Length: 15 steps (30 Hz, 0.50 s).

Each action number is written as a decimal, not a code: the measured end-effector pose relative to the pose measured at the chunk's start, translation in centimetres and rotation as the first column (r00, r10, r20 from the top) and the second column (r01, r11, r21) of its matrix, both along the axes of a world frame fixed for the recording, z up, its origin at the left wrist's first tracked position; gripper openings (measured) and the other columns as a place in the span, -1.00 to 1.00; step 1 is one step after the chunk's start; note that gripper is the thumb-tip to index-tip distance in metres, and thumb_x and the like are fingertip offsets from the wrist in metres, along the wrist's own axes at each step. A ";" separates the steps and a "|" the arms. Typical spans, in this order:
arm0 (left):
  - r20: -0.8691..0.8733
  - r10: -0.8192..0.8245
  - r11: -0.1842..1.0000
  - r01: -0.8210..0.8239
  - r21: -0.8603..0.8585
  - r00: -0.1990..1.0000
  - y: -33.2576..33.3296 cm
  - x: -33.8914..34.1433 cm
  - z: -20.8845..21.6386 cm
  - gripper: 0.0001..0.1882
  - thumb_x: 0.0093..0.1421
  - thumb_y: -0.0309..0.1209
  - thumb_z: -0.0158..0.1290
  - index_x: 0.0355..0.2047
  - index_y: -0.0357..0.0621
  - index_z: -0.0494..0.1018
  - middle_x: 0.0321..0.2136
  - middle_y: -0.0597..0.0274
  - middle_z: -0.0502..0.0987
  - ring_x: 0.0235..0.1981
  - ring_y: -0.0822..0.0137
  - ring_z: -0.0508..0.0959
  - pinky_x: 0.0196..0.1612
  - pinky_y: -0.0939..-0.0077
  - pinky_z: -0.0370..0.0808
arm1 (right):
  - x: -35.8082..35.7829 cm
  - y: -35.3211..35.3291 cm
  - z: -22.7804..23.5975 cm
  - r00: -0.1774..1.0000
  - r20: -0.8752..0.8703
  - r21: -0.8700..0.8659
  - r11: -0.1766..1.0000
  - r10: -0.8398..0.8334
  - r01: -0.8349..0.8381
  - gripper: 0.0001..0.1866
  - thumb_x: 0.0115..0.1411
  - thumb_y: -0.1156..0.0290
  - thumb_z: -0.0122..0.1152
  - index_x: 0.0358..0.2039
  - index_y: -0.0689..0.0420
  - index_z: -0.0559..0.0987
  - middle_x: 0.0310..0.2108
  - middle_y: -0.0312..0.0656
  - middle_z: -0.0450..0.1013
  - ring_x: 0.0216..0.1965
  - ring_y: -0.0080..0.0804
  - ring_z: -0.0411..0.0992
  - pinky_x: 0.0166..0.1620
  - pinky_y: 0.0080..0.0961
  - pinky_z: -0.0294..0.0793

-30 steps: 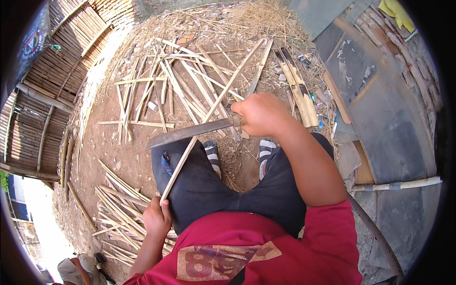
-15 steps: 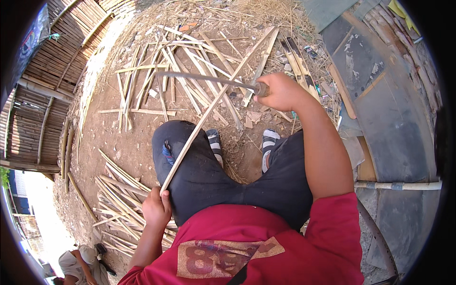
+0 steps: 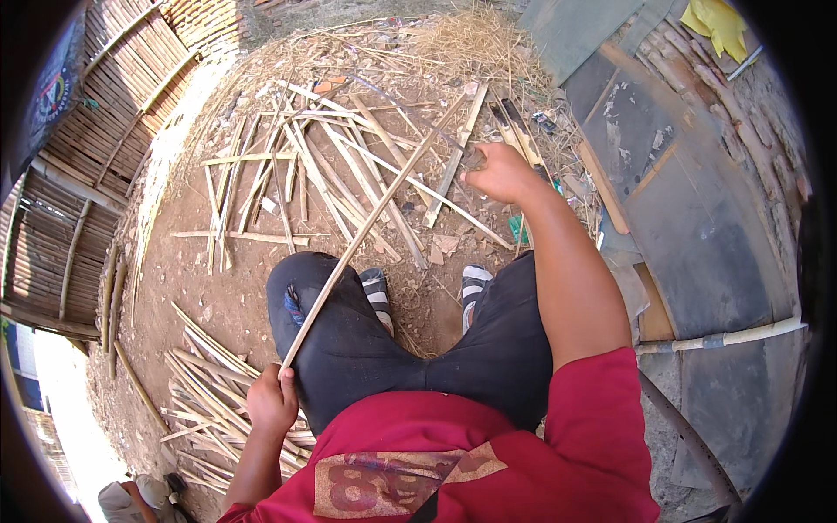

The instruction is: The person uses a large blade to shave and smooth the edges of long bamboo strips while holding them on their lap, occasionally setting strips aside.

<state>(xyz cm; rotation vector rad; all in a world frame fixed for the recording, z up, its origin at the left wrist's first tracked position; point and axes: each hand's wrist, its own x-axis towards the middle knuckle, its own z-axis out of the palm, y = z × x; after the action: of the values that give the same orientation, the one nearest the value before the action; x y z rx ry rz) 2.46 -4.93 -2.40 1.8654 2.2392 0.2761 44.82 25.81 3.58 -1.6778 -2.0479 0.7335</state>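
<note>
We sit low over the dirt floor with our knees spread, and our left hand, at the lower left of the frame, is closed around the near end of a long, thin, pale bamboo strip that runs diagonally up across our left knee toward the upper middle of the frame. Our right hand, just right of the upper centre, is clenched around what looks like a dark tool handle; the blade itself we cannot make out here, so we cannot tell where its edge points. As we judge it, the main danger is a cutting stroke that slips off the narrow strip and comes down toward our knee or toward our feet in the black-and-white striped sandals directly beneath. The strip is held at one end only, so it could flex, twist or whip when struck, and a split running off line would spoil it. Our left hand grips raw split bamboo, whose edges may cut or leave splinters if the strip is pulled through the fist. The loose scatter of split bamboo slats ahead of us, and the bundle of finished strips by our left side, could catch the far end of the strip and jerk it aside.
</note>
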 end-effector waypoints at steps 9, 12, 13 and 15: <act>0.086 -0.012 1.000 0.013 -0.005 0.996 0.7 0.0 0.5 -0.51 0.47 -0.07 -0.14 -0.45 -0.24 0.41 -0.59 -0.21 0.48 -0.48 -0.33 0.51 -0.40 -0.10 0.39 | -0.6 -1.3 -0.8 0.995 0.029 -0.043 0.995 0.093 -0.092 -0.70 0.08 0.21 0.37 -0.19 0.05 0.67 -0.31 0.04 0.62 -0.22 0.05 0.60 -0.13 -0.09 0.58; 0.106 -0.029 1.000 0.030 -0.004 0.994 0.5 -0.2 1.0 -0.49 0.48 -0.07 -0.16 -0.47 -0.24 0.40 -0.60 -0.22 0.48 -0.48 -0.32 0.51 -0.41 -0.07 0.39 | 0.4 -0.6 -1.3 1.000 0.004 0.111 0.994 -0.014 0.013 -0.68 0.10 0.15 0.40 -0.22 0.07 0.66 -0.35 0.02 0.61 -0.22 0.06 0.60 -0.13 -0.07 0.57; 0.106 -0.040 0.999 0.041 -0.008 0.994 0.5 -0.5 1.0 -0.47 0.49 -0.06 -0.17 -0.47 -0.26 0.41 -0.61 -0.19 0.48 -0.51 -0.25 0.53 -0.42 -0.01 0.41 | 0.0 -1.1 -1.4 0.999 0.046 0.191 0.982 0.002 -0.011 -0.67 0.11 0.13 0.42 -0.22 0.08 0.66 -0.36 0.02 0.61 -0.22 0.07 0.60 -0.13 -0.07 0.57; 0.209 -0.031 0.998 0.040 -0.039 0.977 0.7 -1.0 1.2 -0.46 0.49 -0.06 -0.18 -0.47 -0.27 0.43 -0.62 -0.15 0.48 -0.53 -0.19 0.54 -0.42 0.05 0.42 | -3.5 -4.0 0.5 0.958 0.189 0.103 0.966 0.214 -0.236 -0.61 0.10 0.07 0.44 -0.18 0.07 0.66 -0.35 0.02 0.61 -0.21 0.07 0.60 -0.13 -0.07 0.57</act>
<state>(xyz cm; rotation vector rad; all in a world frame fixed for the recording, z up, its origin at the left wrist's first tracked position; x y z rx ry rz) 1.45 -4.23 -1.16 1.7634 2.0548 0.3952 41.33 21.76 4.07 -1.5026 -2.3850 0.5281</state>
